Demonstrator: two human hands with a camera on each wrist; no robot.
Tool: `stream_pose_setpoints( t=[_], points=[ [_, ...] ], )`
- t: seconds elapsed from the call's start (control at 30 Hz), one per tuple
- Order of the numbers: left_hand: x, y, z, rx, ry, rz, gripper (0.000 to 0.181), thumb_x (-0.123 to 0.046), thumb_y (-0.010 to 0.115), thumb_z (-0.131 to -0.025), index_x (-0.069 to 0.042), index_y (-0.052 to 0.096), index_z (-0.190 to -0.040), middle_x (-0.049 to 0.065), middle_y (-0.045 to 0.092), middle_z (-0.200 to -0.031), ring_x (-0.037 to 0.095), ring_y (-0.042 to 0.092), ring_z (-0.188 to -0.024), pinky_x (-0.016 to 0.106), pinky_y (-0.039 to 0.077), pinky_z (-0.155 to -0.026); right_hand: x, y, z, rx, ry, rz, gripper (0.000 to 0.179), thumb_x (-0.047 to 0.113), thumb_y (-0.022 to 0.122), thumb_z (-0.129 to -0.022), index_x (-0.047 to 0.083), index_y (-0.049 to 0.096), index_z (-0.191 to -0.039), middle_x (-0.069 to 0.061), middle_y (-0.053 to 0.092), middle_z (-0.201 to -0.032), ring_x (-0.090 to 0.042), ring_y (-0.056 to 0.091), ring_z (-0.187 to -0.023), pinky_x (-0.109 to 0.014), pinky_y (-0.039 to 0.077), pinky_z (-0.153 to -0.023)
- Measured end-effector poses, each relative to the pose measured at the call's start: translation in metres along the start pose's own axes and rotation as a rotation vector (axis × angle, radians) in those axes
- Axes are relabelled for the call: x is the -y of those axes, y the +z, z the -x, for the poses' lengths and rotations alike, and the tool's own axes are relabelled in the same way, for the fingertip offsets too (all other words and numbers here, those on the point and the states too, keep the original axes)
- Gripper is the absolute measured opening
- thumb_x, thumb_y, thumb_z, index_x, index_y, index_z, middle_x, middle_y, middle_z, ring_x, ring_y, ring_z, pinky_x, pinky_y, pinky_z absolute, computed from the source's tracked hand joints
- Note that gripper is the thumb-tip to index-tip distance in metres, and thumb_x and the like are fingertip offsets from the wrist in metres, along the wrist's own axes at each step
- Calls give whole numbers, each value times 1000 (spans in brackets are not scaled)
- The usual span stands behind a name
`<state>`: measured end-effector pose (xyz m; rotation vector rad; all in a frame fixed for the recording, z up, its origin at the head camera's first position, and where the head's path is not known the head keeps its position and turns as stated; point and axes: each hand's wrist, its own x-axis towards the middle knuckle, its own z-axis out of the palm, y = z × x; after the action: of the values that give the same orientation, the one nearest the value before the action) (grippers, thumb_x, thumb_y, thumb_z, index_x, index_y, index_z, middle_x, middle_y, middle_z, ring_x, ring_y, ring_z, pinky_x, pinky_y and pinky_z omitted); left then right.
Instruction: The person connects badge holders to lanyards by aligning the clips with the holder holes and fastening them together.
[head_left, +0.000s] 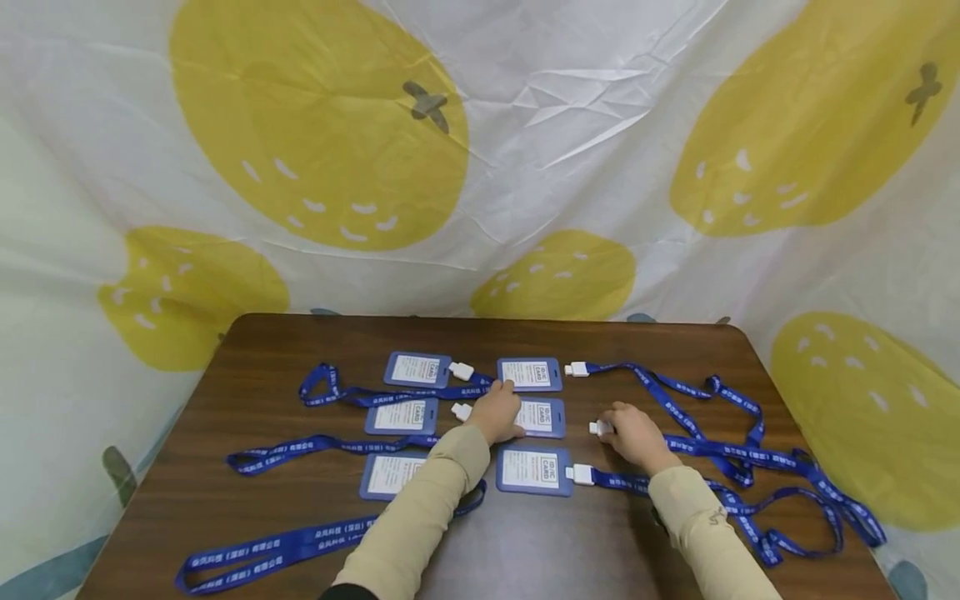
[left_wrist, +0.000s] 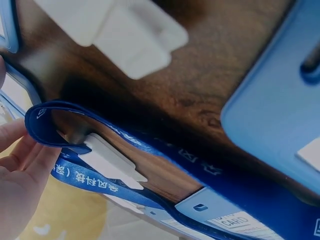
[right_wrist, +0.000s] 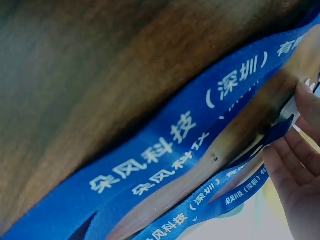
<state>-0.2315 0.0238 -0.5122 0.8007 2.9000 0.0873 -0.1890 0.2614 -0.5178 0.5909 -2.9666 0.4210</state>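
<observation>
My left hand (head_left: 495,414) holds the middle blue badge holder (head_left: 543,417) of the right column by its left end, thumb at the near edge and fingers toward the far one. A blue lanyard (left_wrist: 120,137) loops by these fingers, with a white clip (left_wrist: 112,160) close to it. To the right, my right hand (head_left: 633,435) pinches a white clip (head_left: 599,427) on a printed blue lanyard (right_wrist: 277,135). That clip lies a short gap from the holder's slotted end. In the right wrist view my fingers partly hide the clip.
Above and below it are a badge holder (head_left: 528,375) and another holder (head_left: 532,471), each with a lanyard clip (head_left: 580,474) to its right. Several holders (head_left: 401,417) stand in a left column, partly under straps and my sleeve. Lanyards (head_left: 757,454) sprawl across the brown table (head_left: 187,483).
</observation>
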Motion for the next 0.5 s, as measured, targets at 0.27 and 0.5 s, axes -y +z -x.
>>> stream_pose_setpoints(
  t=[0.27,0.5],
  points=[
    [-3,1,5,6,-17,-3,41,-41,73,-73,-6,67,-94,11,51,-108,23,45,-100,31,49,-79,0,8,1,-16,-19,24,16,5,75,-69,1,67,-82,-5,54,-71,-21,56,-64,-37,48,-60],
    [-2,-1,1,-22,-12,-17,42,-42,73,-72,-6,67,-94,11,51,-107,23,45,-99,30,48,-80,1,6,-3,-26,-14,31,21,5,74,-71,3,71,-92,-7,60,-78,-24,58,-69,-39,49,-63]
  ],
)
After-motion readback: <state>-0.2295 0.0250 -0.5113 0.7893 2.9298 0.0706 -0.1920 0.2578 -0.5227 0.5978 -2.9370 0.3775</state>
